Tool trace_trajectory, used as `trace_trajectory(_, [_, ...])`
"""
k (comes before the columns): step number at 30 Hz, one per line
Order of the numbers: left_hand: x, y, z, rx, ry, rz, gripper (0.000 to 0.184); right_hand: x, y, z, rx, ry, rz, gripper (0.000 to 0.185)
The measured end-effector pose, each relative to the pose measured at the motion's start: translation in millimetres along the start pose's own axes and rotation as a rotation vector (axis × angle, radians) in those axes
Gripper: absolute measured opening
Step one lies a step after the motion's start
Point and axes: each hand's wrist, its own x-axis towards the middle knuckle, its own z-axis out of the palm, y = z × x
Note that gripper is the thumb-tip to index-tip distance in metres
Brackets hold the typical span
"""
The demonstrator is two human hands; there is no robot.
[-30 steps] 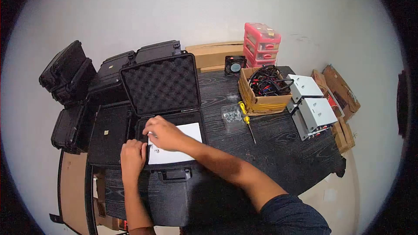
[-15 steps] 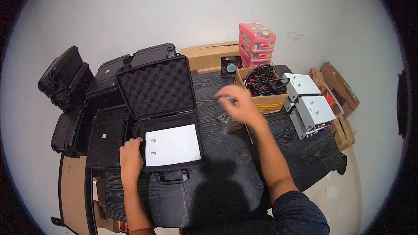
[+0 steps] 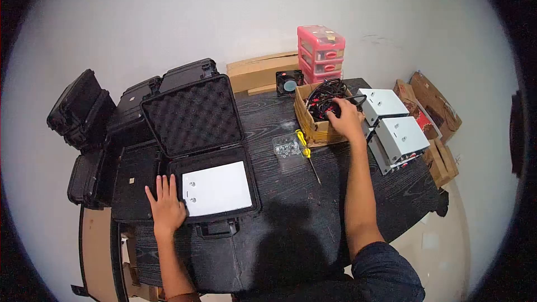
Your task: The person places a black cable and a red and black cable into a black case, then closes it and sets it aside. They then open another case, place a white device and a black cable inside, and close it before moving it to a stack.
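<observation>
My left hand [image 3: 168, 208] rests with spread fingers on the left edge of an opened black hard case [image 3: 256, 193]. A white metal box with two small fittings [image 3: 218, 189] lies inside that case, and grey egg-crate foam [image 3: 193, 114] lines the raised lid. Over at the right, my right hand [image 3: 349, 121] reaches into a cardboard box [image 3: 321, 134] of tangled cables [image 3: 320, 100]. Its thumb and fingers are apart among the cables; some fingertips are hidden. Nearer me lie a yellow-handled screwdriver [image 3: 305, 146] and a clear container of small hardware [image 3: 288, 152].
More black cases [image 3: 131, 106] are stacked at the left. White boxes [image 3: 400, 135] with fittings stand right of the cables. Behind are a pink drawer tower [image 3: 320, 53] and a black fan [image 3: 288, 83]. Cardboard pieces [image 3: 436, 106] lean beyond the table's right end.
My right hand has moved right from above the clear container to the cable box, uncovering the screwdriver. My left hand's fingers have spread out on the case edge. The view has shifted slightly.
</observation>
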Motion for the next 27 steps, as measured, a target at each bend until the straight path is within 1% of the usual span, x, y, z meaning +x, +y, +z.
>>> trace_trajectory(1, [2, 3, -1, -0.057, -0.015, -0.011, 0.084, 0, -1, 2, 0.003, -0.001, 0.000, 0.053])
trace_trajectory(5, [3, 18, -7, -0.165, -0.085, 0.010, 0.081, -1, -4, 4, -0.028, -0.040, -0.012, 0.057])
trace_trajectory(7, [6, 23, -4, -0.273, -0.033, -0.075, 0.078, 1, -2, 3, -0.037, -0.059, -0.003, 0.059])
trace_trajectory(8, [6, 25, -3, -0.212, 0.023, -0.069, 0.075, 0, 0, 5, -0.031, -0.056, -0.011, 0.058])
trace_trajectory(9, [8, 30, -8, -0.215, 0.024, -0.067, 0.075, -1, 0, 4, -0.024, -0.053, -0.020, 0.058])
trace_trajectory(11, [12, 46, -25, -0.096, 0.115, -0.005, 0.072, -2, 1, 5, -0.024, -0.050, -0.022, 0.058])
trace_trajectory(12, [16, 58, -35, -0.140, 0.166, 0.069, 0.067, -1, 2, 5, -0.020, -0.047, -0.028, 0.058])
trace_trajectory(14, [20, 90, -58, -0.301, 0.117, 0.237, 0.062, -1, 1, 8, -0.015, -0.049, -0.038, 0.057])
trace_trajectory(15, [20, 108, -56, -0.376, 0.140, 0.342, 0.059, -1, 0, 8, -0.029, -0.043, -0.032, 0.057])
trace_trajectory(18, [24, 160, -56, -0.491, 0.028, 0.615, 0.059, -3, -6, 5, -0.049, -0.046, -0.013, 0.057])
trace_trajectory(20, [26, 185, -59, -0.527, 0.007, 0.748, 0.057, -3, -5, 4, -0.061, -0.050, 0.002, 0.057])
trace_trajectory(21, [27, 195, -61, -0.539, 0.023, 0.794, 0.054, -3, -5, 5, -0.059, -0.019, -0.010, 0.055])
trace_trajectory(23, [32, 202, -51, -0.535, 0.027, 0.817, 0.052, -2, -3, 7, -0.060, 0.011, -0.022, 0.053])
trace_trajectory(25, [36, 204, -43, -0.530, 0.032, 0.841, 0.050, 1, -3, 7, -0.040, 0.072, -0.004, 0.039])
trace_trajectory(26, [36, 203, -40, -0.538, -0.028, 0.812, 0.050, 3, -2, 7, -0.043, 0.073, -0.003, 0.039])
trace_trajectory(27, [35, 201, -39, -0.547, -0.090, 0.781, 0.050, 4, -1, 7, 0.032, 0.129, -0.024, 0.032])
